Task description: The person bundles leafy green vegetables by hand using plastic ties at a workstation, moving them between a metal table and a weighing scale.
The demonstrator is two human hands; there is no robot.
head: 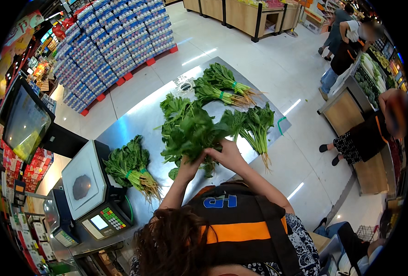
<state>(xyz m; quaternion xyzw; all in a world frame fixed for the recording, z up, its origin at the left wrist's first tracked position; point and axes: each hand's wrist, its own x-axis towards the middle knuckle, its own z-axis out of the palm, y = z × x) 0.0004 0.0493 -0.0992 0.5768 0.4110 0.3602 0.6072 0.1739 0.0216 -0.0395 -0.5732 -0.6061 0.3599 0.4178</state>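
Observation:
Both hands are at a heap of loose leafy greens (186,126) in the middle of the steel table (145,117). My left hand (194,163) grips some of the greens from below, its fingers mostly hidden under leaves. Close beside it, my right hand (229,156) holds the same greens with thumb and fingers. Right of the hands lie loose stems of spinach (259,129) with roots towards me. Two spinach bunches (226,86) bound with green ties lie at the far end. More tied spinach bunches (133,165) rest to the left, by the scale.
A weighing scale (81,186) with keypad and a black monitor (28,117) stand at the left. A green tie (281,126) hangs at the table's right corner. Stacked bottled drinks (114,45) rise beyond. Other people stand by a produce stand (342,110) at the right.

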